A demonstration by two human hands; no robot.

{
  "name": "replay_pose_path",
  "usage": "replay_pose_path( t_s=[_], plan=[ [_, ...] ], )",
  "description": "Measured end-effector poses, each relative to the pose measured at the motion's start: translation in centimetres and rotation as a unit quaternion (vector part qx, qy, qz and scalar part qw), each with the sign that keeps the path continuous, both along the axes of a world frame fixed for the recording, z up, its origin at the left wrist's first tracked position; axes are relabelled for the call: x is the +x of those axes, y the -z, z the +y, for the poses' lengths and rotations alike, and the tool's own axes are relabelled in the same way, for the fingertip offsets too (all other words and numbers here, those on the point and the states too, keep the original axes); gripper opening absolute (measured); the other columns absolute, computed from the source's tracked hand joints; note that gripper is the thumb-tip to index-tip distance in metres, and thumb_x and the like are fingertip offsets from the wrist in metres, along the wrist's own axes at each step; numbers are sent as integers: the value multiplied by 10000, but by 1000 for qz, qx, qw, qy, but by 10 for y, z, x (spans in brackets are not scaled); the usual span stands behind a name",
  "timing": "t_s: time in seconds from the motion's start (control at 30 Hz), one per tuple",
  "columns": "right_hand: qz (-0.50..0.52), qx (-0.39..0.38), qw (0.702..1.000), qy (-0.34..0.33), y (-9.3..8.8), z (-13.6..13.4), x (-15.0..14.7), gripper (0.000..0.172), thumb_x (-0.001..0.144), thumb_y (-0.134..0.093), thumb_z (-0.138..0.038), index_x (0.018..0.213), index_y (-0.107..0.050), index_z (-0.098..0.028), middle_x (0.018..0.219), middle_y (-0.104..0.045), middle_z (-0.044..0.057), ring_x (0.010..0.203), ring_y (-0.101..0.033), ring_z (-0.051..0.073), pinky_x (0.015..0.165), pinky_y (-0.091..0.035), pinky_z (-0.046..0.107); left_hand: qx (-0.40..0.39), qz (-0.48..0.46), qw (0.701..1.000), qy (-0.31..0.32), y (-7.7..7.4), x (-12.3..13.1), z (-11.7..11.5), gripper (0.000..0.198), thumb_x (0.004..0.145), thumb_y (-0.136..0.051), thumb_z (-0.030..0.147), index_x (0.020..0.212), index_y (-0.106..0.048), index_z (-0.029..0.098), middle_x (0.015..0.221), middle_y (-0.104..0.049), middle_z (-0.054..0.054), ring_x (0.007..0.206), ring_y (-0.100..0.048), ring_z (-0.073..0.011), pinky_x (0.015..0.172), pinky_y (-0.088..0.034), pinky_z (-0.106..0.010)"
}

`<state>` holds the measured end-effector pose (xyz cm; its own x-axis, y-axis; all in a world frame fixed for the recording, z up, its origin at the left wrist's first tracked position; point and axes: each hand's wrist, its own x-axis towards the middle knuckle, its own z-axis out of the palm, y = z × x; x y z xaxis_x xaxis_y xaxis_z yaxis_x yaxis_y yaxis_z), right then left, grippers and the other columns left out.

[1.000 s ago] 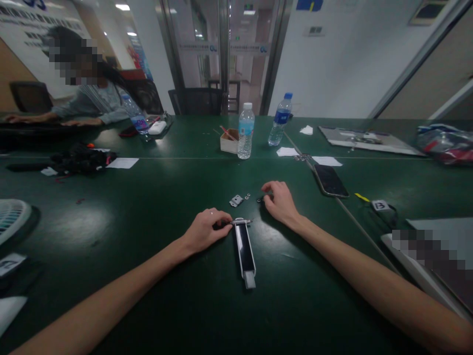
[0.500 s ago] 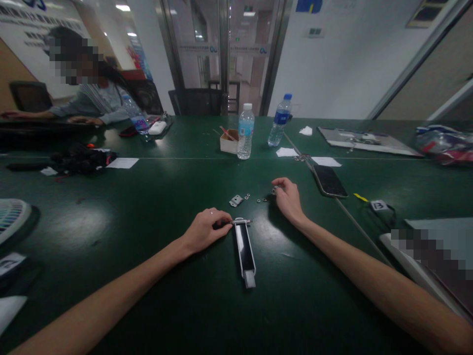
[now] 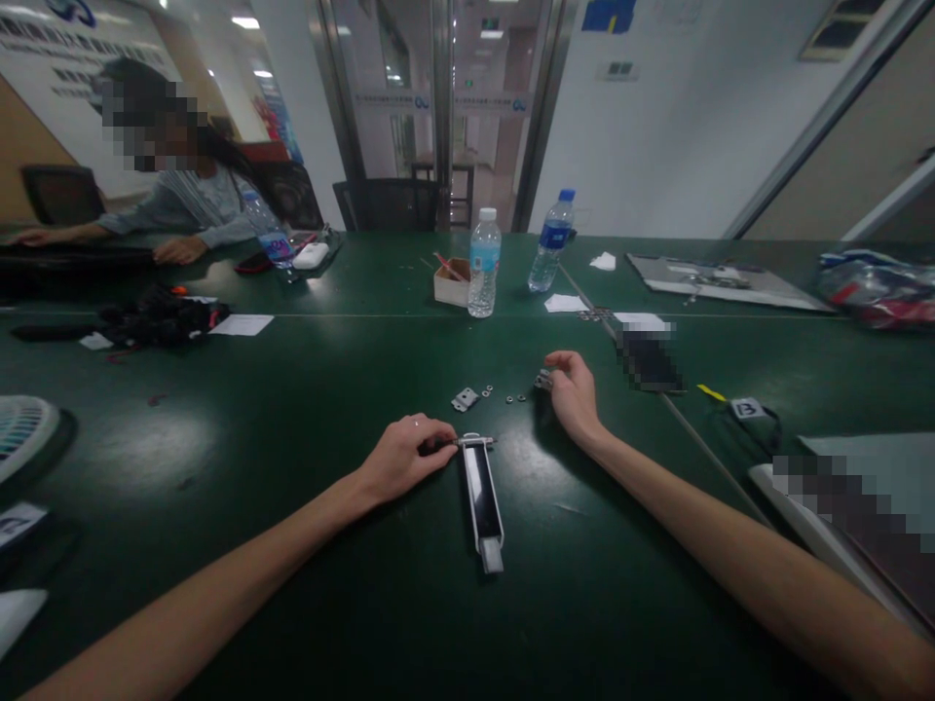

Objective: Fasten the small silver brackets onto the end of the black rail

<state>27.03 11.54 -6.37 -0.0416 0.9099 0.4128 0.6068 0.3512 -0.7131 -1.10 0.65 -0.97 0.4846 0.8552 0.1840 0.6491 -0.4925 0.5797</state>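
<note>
My left hand (image 3: 415,453) is closed in a pinch on a thin metal rod (image 3: 492,441). The rod lies across the far end of a long, narrow white frame (image 3: 500,521) with a dark, shiny middle and a pale tab at the near end. Further right, my right hand (image 3: 573,387) has thumb and forefinger around a small metal bracket (image 3: 542,380), just above the table or touching it; I cannot tell which. Between the hands lie another metal bracket (image 3: 465,399) with holes and several small nut-like rings (image 3: 509,400).
Beyond my hands stand a water bottle (image 3: 483,273), a blue-capped bottle (image 3: 551,243) and a small box (image 3: 451,287) with thin tools. A phone (image 3: 650,362) lies right of my right hand. Another person (image 3: 211,200) sits at the far left. A fan-like object (image 3: 25,433) is at the left edge.
Both hands stay almost where they were, with the same grips. The bracket in my right hand shows slightly more. The view has shifted a little.
</note>
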Motion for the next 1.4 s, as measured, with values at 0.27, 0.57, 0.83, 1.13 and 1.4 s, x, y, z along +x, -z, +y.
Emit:
replay_pose_path(
  t_s=[0.27, 0.57, 0.83, 1.13, 1.4],
  plan=[
    [106, -21, 992, 70, -18, -12, -15, 226, 715, -399, -193, 909, -516, -202, 962, -585, 81, 918, -516, 234, 842, -401, 402, -18, 3, 1000, -5, -3, 1, 0, 162, 870, -568, 247, 985, -656, 175, 822, -631, -19, 734, -560, -168, 676, -435, -289],
    [-16, -48, 996, 80, -28, -21, -25, 263, 690, -446, -172, 928, -554, -202, 1019, -583, 104, 1026, -452, 307, 880, -332, 479, -34, 2, 999, -13, -6, 2, 0, 168, 870, -563, 271, 974, -659, 180, 828, -633, -15, 740, -566, -168, 686, -435, -291],
    [-155, 85, 939, -297, -51, -50, -33, 98, 799, -474, -249, 851, -533, -191, 809, -579, 48, 840, -489, 215, 781, -333, 380, -20, 2, 1000, -9, -1, 1, 1, 150, 865, -574, 257, 969, -657, 189, 815, -634, -7, 727, -558, -159, 678, -424, -281],
    [-257, 100, 884, -376, -56, -57, -37, 152, 793, -538, -319, 822, -541, -170, 798, -564, 37, 801, -454, 185, 721, -291, 332, -5, 13, 1000, -11, -4, 3, 0, 135, 845, -590, 231, 952, -659, 184, 785, -630, 1, 704, -556, -157, 672, -418, -286],
    [-253, 125, 884, -374, -53, -57, -37, 102, 801, -525, -265, 829, -546, -170, 811, -572, 43, 792, -456, 180, 706, -284, 320, -3, 8, 1000, -12, -3, 3, 0, 123, 837, -594, 234, 933, -657, 191, 775, -632, 1, 704, -558, -157, 671, -424, -282]
  ],
)
